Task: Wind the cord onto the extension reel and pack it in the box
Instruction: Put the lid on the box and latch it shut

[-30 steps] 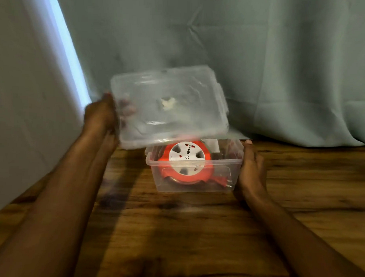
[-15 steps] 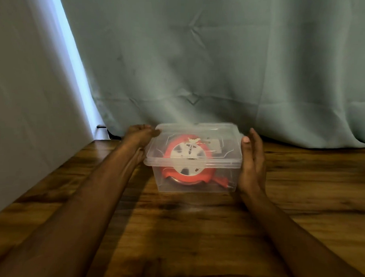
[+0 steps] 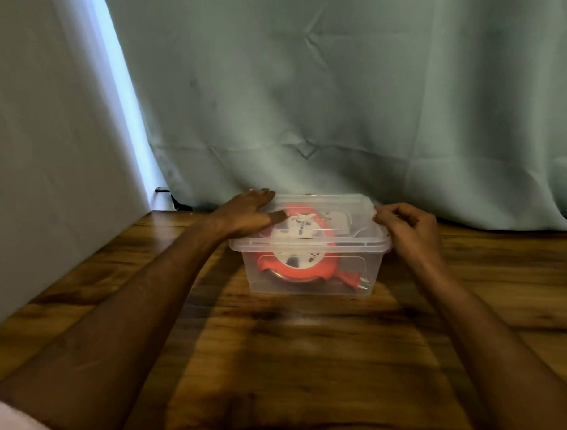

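Note:
A clear plastic box (image 3: 353, 283) stands on the wooden table near the curtain. Inside it lies the orange extension reel (image 3: 301, 271) with a white socket face, and its orange plug (image 3: 354, 279) shows at the box's right front. The clear lid (image 3: 346, 230) sits on top of the box. My left hand (image 3: 248, 213) lies flat on the lid's left part with straight fingers. My right hand (image 3: 407, 224) has its fingers curled over the lid's right edge.
The wooden table (image 3: 303, 360) stretches toward me in front of the box. A grey-green curtain (image 3: 344, 104) hangs right behind the box. A pale wall (image 3: 52, 174) borders the table on the left.
The lid, held up above the box by my left hand a second ago, came down onto the box. Both hands moved from the box's sides onto the lid.

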A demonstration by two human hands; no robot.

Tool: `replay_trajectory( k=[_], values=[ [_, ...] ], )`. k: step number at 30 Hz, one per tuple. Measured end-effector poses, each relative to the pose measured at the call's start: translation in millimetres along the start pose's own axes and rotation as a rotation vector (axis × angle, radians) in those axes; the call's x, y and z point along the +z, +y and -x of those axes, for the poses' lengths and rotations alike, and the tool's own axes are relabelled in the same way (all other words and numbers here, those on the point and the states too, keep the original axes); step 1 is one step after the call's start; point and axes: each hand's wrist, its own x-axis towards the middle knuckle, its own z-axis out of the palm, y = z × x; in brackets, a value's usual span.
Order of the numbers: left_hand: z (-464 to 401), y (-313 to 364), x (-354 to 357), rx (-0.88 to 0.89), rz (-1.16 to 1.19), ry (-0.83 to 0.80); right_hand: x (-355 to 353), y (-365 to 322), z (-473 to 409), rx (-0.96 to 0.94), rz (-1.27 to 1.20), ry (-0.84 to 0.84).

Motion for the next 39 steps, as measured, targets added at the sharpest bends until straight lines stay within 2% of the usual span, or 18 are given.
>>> replay_trajectory(
  k=[6,10,11,13,15,18,21,24,26,29,31,34,37,39],
  values=[
    [-4,4,8,-0.014,0.126,0.022,0,-7,-8,0.089,0.072,0.015],
    [-5,6,8,0.009,-0.04,0.009,2,-16,-11,0.102,0.192,0.004],
    [-4,6,7,0.018,-0.073,0.004,2,-21,-12,0.094,0.281,-0.019],
    [-3,5,6,0.032,-0.102,-0.011,2,-33,-14,0.009,0.681,-0.085],
    [-2,4,6,0.04,-0.105,-0.025,7,-44,-14,-0.103,1.009,-0.239],
    [-4,3,8,0.051,-0.119,-0.027,16,-54,-14,-0.102,1.04,-0.487],
    [-6,1,8,0.049,-0.125,-0.026,18,-54,-12,-0.105,1.113,-0.49],
    [-6,1,9,0.042,-0.114,-0.038,17,-50,-8,-0.079,0.932,-0.454],
    [-6,2,10,0.041,-0.125,-0.05,18,-43,-9,-0.023,0.715,-0.339],
    [-5,3,11,0.035,-0.14,-0.056,23,-31,-6,0.283,0.242,-0.093],
    [-5,3,12,0.03,-0.146,-0.052,25,-29,0,0.5,-0.048,-0.046],
    [-7,0,12,0.028,-0.152,-0.046,24,-30,5,0.513,-0.028,-0.073],
    [-8,0,13,0.02,-0.13,-0.045,24,-32,5,0.478,-0.058,-0.027],
    [-8,0,13,0.017,-0.112,-0.041,26,-26,4,0.406,0.008,0.056]
  ],
)
